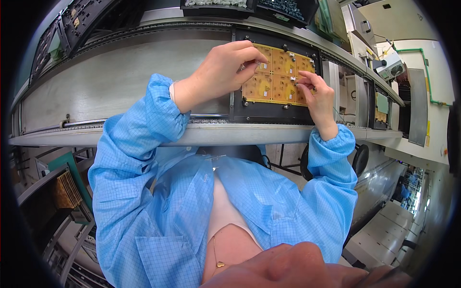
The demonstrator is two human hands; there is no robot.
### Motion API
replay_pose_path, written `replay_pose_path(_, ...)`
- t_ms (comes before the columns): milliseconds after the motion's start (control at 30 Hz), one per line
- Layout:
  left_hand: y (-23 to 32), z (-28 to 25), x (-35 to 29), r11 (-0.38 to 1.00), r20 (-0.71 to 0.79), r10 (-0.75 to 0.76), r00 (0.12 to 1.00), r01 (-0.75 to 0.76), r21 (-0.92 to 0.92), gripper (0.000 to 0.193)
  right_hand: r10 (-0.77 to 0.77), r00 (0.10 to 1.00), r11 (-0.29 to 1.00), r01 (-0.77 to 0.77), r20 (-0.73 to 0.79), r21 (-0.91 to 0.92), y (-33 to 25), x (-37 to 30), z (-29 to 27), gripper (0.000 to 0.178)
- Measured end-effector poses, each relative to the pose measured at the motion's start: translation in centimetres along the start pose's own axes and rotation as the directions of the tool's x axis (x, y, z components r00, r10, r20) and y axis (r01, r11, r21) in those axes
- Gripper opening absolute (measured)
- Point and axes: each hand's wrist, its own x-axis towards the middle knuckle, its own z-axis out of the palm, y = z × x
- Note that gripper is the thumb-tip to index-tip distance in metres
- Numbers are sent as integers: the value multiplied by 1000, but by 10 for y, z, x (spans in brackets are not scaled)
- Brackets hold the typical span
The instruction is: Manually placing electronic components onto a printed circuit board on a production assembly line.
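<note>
A yellow-brown circuit board panel (259, 88) lies in a black carrier frame (276, 113) on the conveyor rails. Over its upper left part hovers my left hand (225, 65), fingers curled into a pinch; a tiny pale piece shows by the fingertips, too small to name. From the right, my right hand (316, 93) reaches over the panel, thumb and index finger closing at a small white component (293, 78) near the middle. Several other small white and dark parts stand on the panel.
Beyond the rails stand a black bin of white parts (216, 3) and a black bin of dark blue parts (283, 10). Another carrier with a board (381, 113) sits farther right. A rack holding boards (68, 188) is at lower left. The metal conveyor edge (216, 134) runs before me.
</note>
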Motion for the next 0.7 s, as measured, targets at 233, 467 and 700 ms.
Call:
replay_pose_path(233, -2, -2, -1, 999, 16, -42, 999, 42, -2, 14, -29, 998, 999, 31, 48, -42, 1, 4, -2, 35)
replay_pose_path(467, -4, -2, -2, 999, 19, -35, 999, 34, 9, 14, -80, 995, 968, 90, 54, -234, -8, 4, 3, 38)
replay_pose_path(700, -3, -9, -1, 998, 35, -69, 997, 69, 8, 15, 49, 982, 931, -110, -180, -348, 42, 0, -23, 34)
